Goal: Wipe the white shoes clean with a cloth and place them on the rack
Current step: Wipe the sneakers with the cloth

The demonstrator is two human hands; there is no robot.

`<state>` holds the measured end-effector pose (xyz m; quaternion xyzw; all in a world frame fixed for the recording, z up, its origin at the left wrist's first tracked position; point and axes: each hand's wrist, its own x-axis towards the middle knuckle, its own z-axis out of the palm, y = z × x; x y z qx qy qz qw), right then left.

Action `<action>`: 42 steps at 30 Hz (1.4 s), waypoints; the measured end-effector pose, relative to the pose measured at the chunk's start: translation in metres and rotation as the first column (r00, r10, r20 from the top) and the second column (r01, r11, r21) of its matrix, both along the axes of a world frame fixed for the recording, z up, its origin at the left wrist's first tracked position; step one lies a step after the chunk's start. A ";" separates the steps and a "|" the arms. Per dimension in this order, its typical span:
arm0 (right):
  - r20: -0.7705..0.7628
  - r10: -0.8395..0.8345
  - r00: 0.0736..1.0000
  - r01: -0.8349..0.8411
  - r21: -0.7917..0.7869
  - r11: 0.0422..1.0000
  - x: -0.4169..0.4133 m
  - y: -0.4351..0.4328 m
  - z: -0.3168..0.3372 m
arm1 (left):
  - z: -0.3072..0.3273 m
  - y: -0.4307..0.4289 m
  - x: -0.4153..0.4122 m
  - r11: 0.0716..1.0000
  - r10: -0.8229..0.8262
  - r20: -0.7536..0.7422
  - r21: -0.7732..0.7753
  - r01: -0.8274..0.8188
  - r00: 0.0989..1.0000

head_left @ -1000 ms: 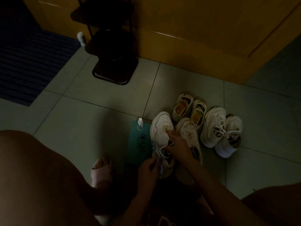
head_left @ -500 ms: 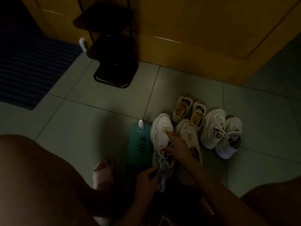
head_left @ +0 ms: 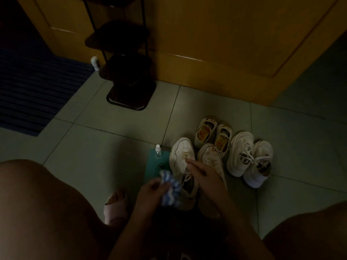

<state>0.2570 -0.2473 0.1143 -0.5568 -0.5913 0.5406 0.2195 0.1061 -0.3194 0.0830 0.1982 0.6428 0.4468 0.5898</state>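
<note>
Several white shoes stand on the tiled floor. My right hand (head_left: 201,173) grips the tongue area of a white sneaker (head_left: 181,156) that points away from me. My left hand (head_left: 150,192) holds a bunched blue-and-white striped cloth (head_left: 170,192) against the near left side of that sneaker. Its partner sneaker (head_left: 212,156) lies just to the right, partly under my right hand. A tall black shoe rack (head_left: 129,72) stands against the wooden door at the back left.
A small pair with yellow insoles (head_left: 212,134) and a laced white pair (head_left: 247,158) sit to the right. A small spray bottle (head_left: 158,151) stands on a teal packet (head_left: 157,166). My foot in a pink slipper (head_left: 115,205) and a dark striped mat (head_left: 33,91) lie left.
My left hand has brought the striped cloth up from below the sneaker's heel to its left side. My right hand stays on the sneaker's tongue.
</note>
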 end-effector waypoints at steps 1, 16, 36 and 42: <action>-0.044 0.019 0.999 -0.020 -0.015 1.000 0.000 -0.005 0.006 | 0.006 0.006 0.003 0.999 0.005 0.042 0.037 -0.006 0.999; -0.050 -0.357 0.933 0.360 0.086 0.929 0.036 -0.023 -0.012 | 0.009 0.026 0.018 0.943 -0.300 -0.346 0.033 0.331 0.889; -0.097 -0.434 0.896 0.438 0.016 0.899 0.047 -0.025 -0.028 | -0.033 0.021 0.030 0.820 -0.291 -0.757 0.117 0.561 0.584; -0.069 -0.382 0.921 0.389 0.161 0.907 0.020 -0.032 -0.027 | -0.025 0.042 0.017 0.866 -0.210 -0.623 0.239 0.439 0.753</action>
